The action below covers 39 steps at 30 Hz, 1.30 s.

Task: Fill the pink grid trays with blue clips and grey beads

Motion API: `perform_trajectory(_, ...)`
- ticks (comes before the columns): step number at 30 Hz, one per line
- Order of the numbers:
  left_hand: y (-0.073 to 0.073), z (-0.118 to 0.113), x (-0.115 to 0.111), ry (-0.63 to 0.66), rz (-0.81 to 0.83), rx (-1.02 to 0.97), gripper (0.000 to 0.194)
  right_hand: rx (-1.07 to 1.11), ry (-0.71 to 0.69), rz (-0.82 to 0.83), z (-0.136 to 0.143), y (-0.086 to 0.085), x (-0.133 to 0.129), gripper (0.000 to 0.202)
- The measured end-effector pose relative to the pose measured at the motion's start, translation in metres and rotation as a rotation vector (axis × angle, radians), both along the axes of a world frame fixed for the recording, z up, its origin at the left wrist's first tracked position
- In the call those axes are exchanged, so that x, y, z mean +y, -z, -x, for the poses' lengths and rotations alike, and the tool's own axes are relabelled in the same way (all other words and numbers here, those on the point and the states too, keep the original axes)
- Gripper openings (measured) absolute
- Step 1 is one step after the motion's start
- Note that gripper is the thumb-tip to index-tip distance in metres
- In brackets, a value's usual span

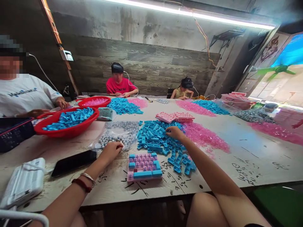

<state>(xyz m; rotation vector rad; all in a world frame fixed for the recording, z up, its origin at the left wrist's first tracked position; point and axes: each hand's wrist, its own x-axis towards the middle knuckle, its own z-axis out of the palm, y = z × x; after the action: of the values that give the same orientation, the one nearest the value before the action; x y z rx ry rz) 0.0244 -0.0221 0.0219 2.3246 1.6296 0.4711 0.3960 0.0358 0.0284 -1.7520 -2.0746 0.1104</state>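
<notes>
On the table, a pink tray (pixel 145 167) holds small pink caps and several blue pieces, with one dark red square near its lower left. My left hand (pixel 113 150) rests at the edge of a clear plastic bag (pixel 126 127) of small grey and white parts, its fingers curled; what they hold, if anything, is too small to name. At the upper right of a heap of blue pieces (pixel 151 135), my right hand (pixel 174 132) has its fingers bent down onto the pieces; its fingertips are partly hidden. Loose blue pieces (pixel 182 162) lie right of the tray.
Pink pieces (pixel 205 135) and pink trays (pixel 175 117) lie beyond my right hand. A black phone (pixel 73 163), a white power bank (pixel 25 181) and a red basket (pixel 63 132) of blue pieces are at left. Three people sit around the table.
</notes>
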Motion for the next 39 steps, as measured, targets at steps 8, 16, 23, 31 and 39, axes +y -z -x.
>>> perform_trajectory(8,-0.003,-0.001,-0.003,-0.050,-0.046,-0.113,0.019,0.273,-0.262,0.066,0.081,-0.041,-0.083,0.041)
perform_trajectory(16,-0.023,-0.016,-0.035,0.114,0.075,-0.523,0.027,0.036,-0.476,0.180,0.131,-0.028,-0.164,0.030)
perform_trajectory(23,-0.026,-0.030,-0.053,0.279,0.192,-0.567,0.023,0.097,-0.487,0.088,0.127,-0.018,-0.151,0.024)
perform_trajectory(31,-0.032,-0.040,-0.072,0.272,0.072,-0.310,0.018,0.103,-0.457,0.164,0.128,-0.019,-0.151,0.022)
perform_trajectory(39,-0.029,-0.041,-0.074,0.355,0.042,-0.228,0.022,0.071,-0.472,0.149,0.126,-0.018,-0.149,0.023)
